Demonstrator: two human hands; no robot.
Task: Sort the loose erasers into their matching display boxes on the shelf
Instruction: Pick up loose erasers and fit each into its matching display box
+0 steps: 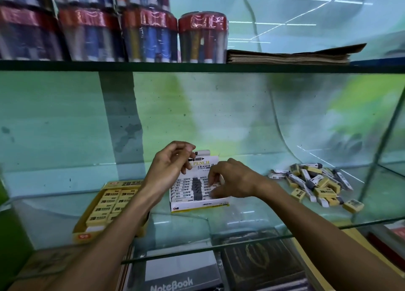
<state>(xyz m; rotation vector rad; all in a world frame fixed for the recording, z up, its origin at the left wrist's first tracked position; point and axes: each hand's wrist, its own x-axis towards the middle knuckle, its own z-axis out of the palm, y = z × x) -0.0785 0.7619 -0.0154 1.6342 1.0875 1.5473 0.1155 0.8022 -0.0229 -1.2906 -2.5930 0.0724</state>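
Observation:
A white display box (198, 204) labelled "pencil eraser" stands on the glass shelf (252, 218), its lid flap upright. It holds rows of white-sleeved grey erasers (186, 188). My left hand (167, 166) curls its fingers round the left edge of the lid. My right hand (233, 181) reaches down into the box, fingertips pinching a white-sleeved eraser (213, 188) among the rows. On the left, a yellow display box (84, 236) holds yellow 2B erasers (105, 203). A mixed pile of loose yellow and white-sleeved erasers (315, 184) lies on the shelf at the right.
The upper glass shelf (285, 68) carries tubs of pens (151, 35) and a stack of brown paper (289, 55). Notebooks (175, 282) and a dark book (258, 260) lie below the shelf's front edge. A glass side panel (377, 154) stands at the right.

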